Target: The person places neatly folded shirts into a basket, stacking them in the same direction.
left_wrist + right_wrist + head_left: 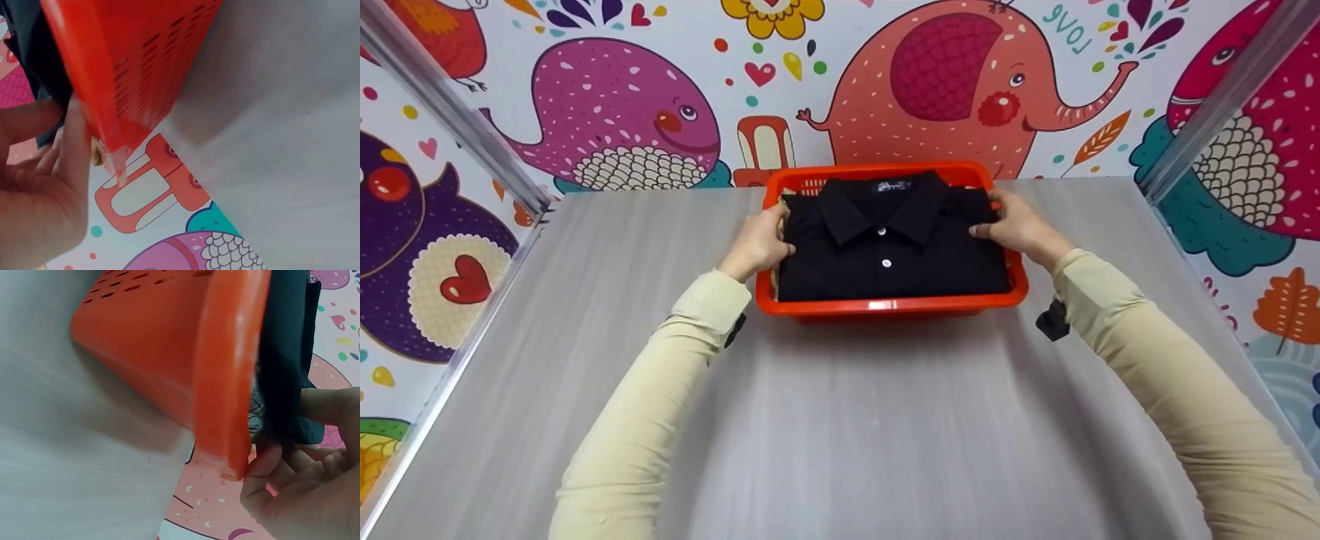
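Note:
A folded black collared shirt [896,255] with white buttons lies in an orange-red plastic basket [885,305], collar toward the wall. My left hand [757,238] pinches the shirt's left edge, thumb on top and fingers at its side by the rim. At the opposite edge my right hand [1021,225] holds the shirt the same way; the right wrist view shows its thumb on the black cloth and fingers curled beside the rim. Under the shirt a patterned cloth [256,410] peeks out. The fingertips tucked beneath the shirt are hidden.
The basket stands on a grey wood-grain table [877,420], near the back wall [780,90] printed with cartoon animals. Metal posts [472,112] frame the corners, and printed panels flank both sides.

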`<state>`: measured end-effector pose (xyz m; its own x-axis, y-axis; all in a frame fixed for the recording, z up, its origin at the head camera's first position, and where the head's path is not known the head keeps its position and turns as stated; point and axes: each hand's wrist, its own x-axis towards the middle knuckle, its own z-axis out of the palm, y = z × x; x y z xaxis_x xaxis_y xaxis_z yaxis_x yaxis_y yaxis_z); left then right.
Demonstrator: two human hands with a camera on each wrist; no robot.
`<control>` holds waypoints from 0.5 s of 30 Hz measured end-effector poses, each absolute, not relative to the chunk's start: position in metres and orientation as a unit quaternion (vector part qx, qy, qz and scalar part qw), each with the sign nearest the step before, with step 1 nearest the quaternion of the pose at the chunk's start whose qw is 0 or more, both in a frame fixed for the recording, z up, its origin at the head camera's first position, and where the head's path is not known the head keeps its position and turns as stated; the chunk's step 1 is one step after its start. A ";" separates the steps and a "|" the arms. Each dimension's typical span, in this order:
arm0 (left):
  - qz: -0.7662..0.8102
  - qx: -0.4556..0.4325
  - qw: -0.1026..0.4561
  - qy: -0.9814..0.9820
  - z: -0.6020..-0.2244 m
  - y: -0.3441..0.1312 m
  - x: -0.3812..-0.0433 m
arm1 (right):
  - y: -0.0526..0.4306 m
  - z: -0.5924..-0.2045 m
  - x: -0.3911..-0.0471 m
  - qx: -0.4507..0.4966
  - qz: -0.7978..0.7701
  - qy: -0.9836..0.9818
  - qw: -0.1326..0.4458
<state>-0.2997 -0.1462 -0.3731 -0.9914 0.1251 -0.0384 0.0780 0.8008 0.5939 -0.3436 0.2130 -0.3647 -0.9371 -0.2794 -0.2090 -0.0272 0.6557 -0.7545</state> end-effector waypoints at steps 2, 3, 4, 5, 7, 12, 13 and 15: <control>0.311 0.043 0.036 0.949 -0.372 -0.144 -0.298 | 0.214 -0.367 -0.344 -0.082 -0.399 0.901 0.152; 0.311 0.038 0.030 0.949 -0.372 -0.144 -0.297 | 0.215 -0.367 -0.345 -0.082 -0.397 0.902 0.149; 0.312 0.031 0.023 0.949 -0.371 -0.144 -0.296 | 0.216 -0.368 -0.345 -0.084 -0.396 0.903 0.146; 0.314 0.021 0.017 0.949 -0.371 -0.144 -0.296 | 0.217 -0.368 -0.345 -0.086 -0.396 0.903 0.143; 0.332 -0.005 0.016 0.943 -0.370 -0.146 -0.294 | 0.221 -0.368 -0.346 -0.093 -0.394 0.905 0.134; 0.360 -0.047 0.019 0.931 -0.369 -0.160 -0.290 | 0.245 -0.369 -0.346 -0.090 -0.375 0.912 0.142; 0.359 -0.049 0.017 0.932 -0.369 -0.164 -0.289 | 0.252 -0.370 -0.345 -0.084 -0.369 0.913 0.149; 0.356 -0.055 0.015 0.933 -0.370 -0.173 -0.286 | 0.267 -0.371 -0.345 -0.069 -0.359 0.915 0.168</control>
